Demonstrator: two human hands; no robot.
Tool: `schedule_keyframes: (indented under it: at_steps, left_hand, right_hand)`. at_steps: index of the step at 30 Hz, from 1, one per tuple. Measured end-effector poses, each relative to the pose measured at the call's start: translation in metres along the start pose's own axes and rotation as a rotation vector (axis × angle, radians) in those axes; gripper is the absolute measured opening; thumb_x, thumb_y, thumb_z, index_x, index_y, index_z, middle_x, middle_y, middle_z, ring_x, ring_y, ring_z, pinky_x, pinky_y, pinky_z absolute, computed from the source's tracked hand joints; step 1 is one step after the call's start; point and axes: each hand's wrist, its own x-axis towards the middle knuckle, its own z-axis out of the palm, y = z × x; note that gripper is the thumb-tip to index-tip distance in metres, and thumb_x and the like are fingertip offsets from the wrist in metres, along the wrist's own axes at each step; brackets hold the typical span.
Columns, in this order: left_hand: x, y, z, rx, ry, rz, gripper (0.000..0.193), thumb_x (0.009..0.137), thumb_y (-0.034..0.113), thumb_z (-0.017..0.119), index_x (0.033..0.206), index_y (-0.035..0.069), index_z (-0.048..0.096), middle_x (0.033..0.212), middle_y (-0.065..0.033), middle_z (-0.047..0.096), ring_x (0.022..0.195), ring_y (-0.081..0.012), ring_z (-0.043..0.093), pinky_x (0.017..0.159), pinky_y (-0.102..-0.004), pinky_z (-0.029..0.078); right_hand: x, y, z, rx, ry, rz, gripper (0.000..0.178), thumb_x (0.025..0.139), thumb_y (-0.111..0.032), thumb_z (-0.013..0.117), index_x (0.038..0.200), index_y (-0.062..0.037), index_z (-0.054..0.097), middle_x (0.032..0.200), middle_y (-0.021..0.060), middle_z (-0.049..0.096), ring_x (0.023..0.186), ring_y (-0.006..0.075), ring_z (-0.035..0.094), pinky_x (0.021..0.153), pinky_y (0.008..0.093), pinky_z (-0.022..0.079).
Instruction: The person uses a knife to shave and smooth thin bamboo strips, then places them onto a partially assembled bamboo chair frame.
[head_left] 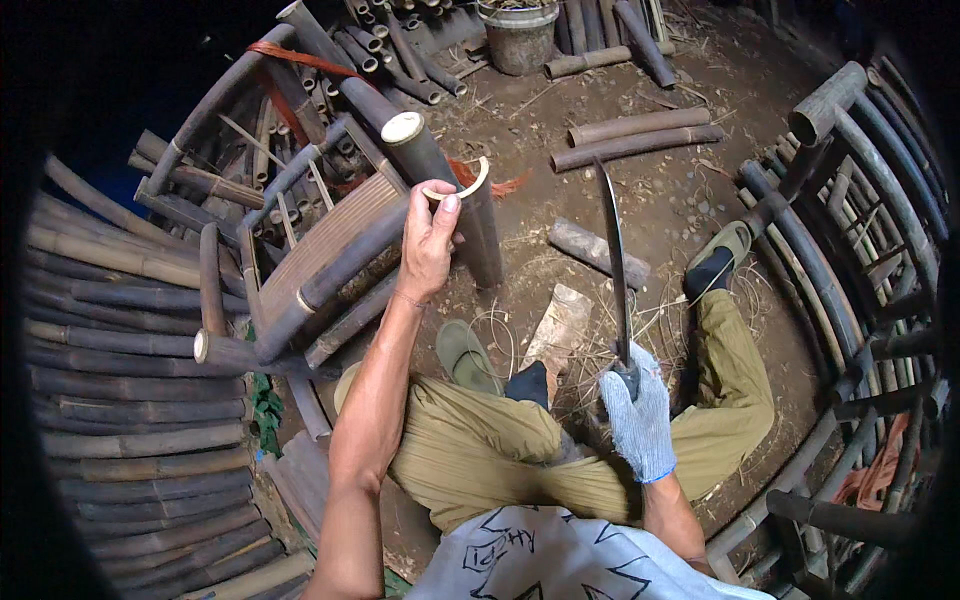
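Note:
My bare left hand is raised and pinches a thin curved sliver of pale bamboo between thumb and fingers, close to a dark bamboo chair frame. My right hand, in a white knit glove, grips the handle of a long curved machete whose blade points up and away. I sit on the ground with my legs in olive trousers spread apart. A wooden chopping block lies between my feet.
Dark bamboo poles are stacked at the left, and curved bamboo furniture frames stand at the right. Loose bamboo pieces lie on the dirt floor ahead, with a bucket at the far back. Shavings litter the ground.

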Motion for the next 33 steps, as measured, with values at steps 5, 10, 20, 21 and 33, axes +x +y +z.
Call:
schedule_keyframes:
  at_steps: [5,10,20,21,33]
  left_hand:
    - [-0.034,-0.009,0.028,-0.096,-0.045,-0.064,0.036,0.100,0.037,0.052,0.115,0.005,0.046,0.095,-0.0033,0.045,0.078,-0.0117,0.047,0.068,-0.0273,0.044]
    - [-0.052,-0.014,0.043,0.029,-0.012,0.058,0.046,0.093,0.043,0.061,0.109,0.002,0.048,0.091,-0.0072,0.046,0.086,-0.0167,0.045,0.080,-0.0317,0.040]
    - [-0.089,-0.026,0.039,0.070,-0.065,0.077,0.060,0.084,0.059,0.064,0.101,0.004,0.047,0.088,-0.0050,0.044,0.083,-0.0153,0.043,0.076,-0.0310,0.040]
    - [-0.089,-0.022,0.039,0.086,-0.069,0.079,0.062,0.083,0.060,0.064,0.101,0.003,0.047,0.089,-0.0054,0.044,0.083,-0.0161,0.044,0.077,-0.0313,0.040]
    - [-0.090,-0.021,0.040,0.084,-0.017,0.089,0.059,0.081,0.055,0.063,0.093,0.001,0.045,0.083,-0.0115,0.044,0.077,-0.0229,0.045,0.072,-0.0375,0.041]
  right_hand:
    - [0.007,-0.008,0.015,-0.021,-0.016,-0.151,0.038,0.099,-0.015,0.052,0.134,-0.0011,0.050,0.087,0.0027,0.058,0.070,0.0069,0.056,0.061,0.0246,0.049]
    - [0.009,-0.046,0.026,-0.143,-0.034,-0.190,0.040,0.097,-0.023,0.058,0.129,0.0011,0.056,0.110,0.0252,0.065,0.101,0.0364,0.066,0.089,0.0419,0.051]
    - [0.012,-0.057,0.051,-0.196,-0.099,-0.298,0.039,0.096,-0.026,0.061,0.124,0.0007,0.056,0.104,0.0257,0.066,0.092,0.0420,0.067,0.081,0.0464,0.053]
    - [0.011,-0.055,0.054,-0.204,-0.095,-0.285,0.039,0.096,-0.026,0.062,0.124,0.0005,0.056,0.104,0.0256,0.066,0.091,0.0419,0.067,0.080,0.0466,0.053]
    - [0.009,-0.049,0.060,-0.244,-0.056,-0.359,0.040,0.097,-0.028,0.061,0.126,-0.0010,0.054,0.103,0.0255,0.065,0.090,0.0436,0.066,0.079,0.0466,0.054]
